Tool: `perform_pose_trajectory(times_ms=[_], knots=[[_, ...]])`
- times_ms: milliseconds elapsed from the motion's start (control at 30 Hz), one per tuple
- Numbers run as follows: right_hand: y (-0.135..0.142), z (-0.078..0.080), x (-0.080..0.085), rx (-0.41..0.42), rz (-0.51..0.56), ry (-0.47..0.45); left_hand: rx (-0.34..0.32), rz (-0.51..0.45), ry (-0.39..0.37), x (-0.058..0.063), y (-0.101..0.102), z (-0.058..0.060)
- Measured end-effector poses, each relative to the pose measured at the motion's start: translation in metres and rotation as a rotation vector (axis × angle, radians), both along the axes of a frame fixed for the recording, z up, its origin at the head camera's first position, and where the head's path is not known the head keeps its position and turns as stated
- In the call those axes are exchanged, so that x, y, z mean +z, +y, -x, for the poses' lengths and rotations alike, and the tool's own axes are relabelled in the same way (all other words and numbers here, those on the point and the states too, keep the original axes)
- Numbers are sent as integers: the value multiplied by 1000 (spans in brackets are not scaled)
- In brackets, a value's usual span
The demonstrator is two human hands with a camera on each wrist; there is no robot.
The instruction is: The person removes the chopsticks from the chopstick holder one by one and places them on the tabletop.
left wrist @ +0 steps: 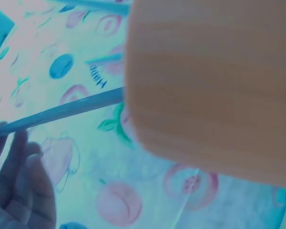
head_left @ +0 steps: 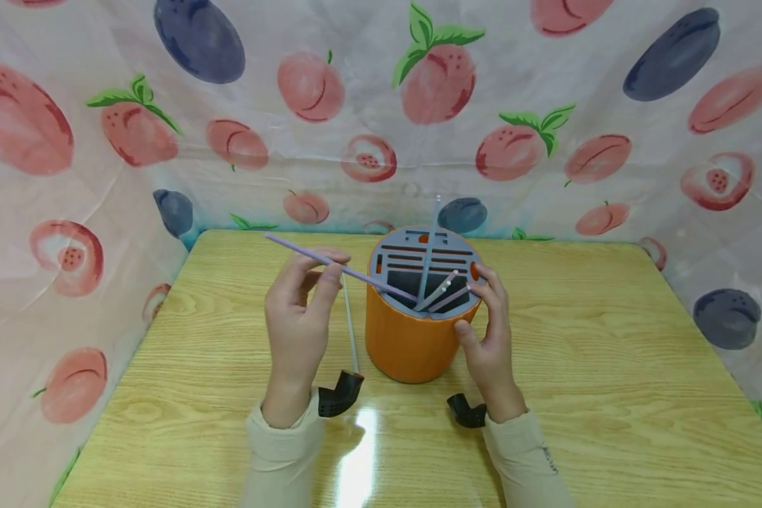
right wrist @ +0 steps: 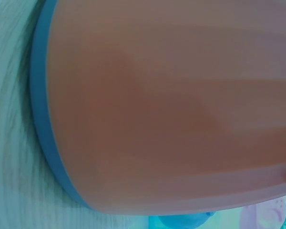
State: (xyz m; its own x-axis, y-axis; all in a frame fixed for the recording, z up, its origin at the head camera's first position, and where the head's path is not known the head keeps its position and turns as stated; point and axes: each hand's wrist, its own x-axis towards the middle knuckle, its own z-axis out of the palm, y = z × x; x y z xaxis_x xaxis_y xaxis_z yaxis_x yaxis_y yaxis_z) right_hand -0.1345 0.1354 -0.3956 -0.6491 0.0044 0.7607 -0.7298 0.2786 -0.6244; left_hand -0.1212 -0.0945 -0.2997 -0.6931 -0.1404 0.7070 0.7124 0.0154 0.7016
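Purple stick [head_left: 368, 279]: slants down from upper left to lower right; one end stands free beyond the left hand, the other reaches the dark opening [head_left: 403, 281]. How deep it goes I cannot tell.
Left hand [head_left: 297, 314]: its grip is closed to a pinch, thumb against fingers, round the purple stick partway along, left of the orange container [head_left: 413, 349].
Axis against opening: the relation to judge by is tilt. The stick's long axis lies low across the near-left rim, far flatter than the pale blue stick [head_left: 428, 254], which stands steeply in the same opening. From the left grip, the opening lies to the right and slightly nearer the body.
Right hand [head_left: 492, 331]: its grip is spread wide round the container's right side, fingers at the rim and thumb lower on the wall; it holds no stick. The left is the nearer hand to the purple stick.
Opening's contents: a few short sticks [head_left: 444, 288] lean rightward beside the pale blue one.
Grey top [head_left: 463, 242]: slotted, with the dark opening at its near side.
Bench [head_left: 609, 353]: a thin pale stick [head_left: 351, 328] meets a black elbow piece [head_left: 341, 395] by the left sleeve; a second black elbow [head_left: 466, 411] lies by the right wrist.
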Motion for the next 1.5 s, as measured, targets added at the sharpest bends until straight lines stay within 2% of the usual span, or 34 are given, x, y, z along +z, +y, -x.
perform_pose_trajectory(times_ms=[133, 267, 467, 533, 633, 700, 900, 1133, 1233, 1333, 1500], knots=[[-4, -5, 9, 10, 9, 2, 3, -173, -18, 3, -14, -1], [-9, -10, 20, 10, 12, 15, -6, -342, -1, 3, -27, 2], [-10, -10, 21, -1, 10, 26, -24, -620, 44, 2, -41, 8], [-10, -10, 21, 1, 10, 25, -25, -678, 48, 1, -45, 11], [-10, -10, 21, 4, 9, 26, -40, -701, 6, -4, -51, 15], [-10, -10, 21, 8, 11, 26, -33, -643, -51, -8, -53, 19], [-10, -10, 20, 14, 17, 20, 17, -351, -289, -30, -51, 34], [-10, -11, 20, 11, 17, 13, 57, -62, -564, -64, -45, 55], [-10, -11, 20, 12, 17, 11, 49, 38, -677, -80, -42, 64], [-10, -11, 20, 10, 14, 9, 37, 130, -762, -94, -39, 71], [-10, -10, 21, 13, 16, 11, 36, 270, -839, -113, -34, 79]])
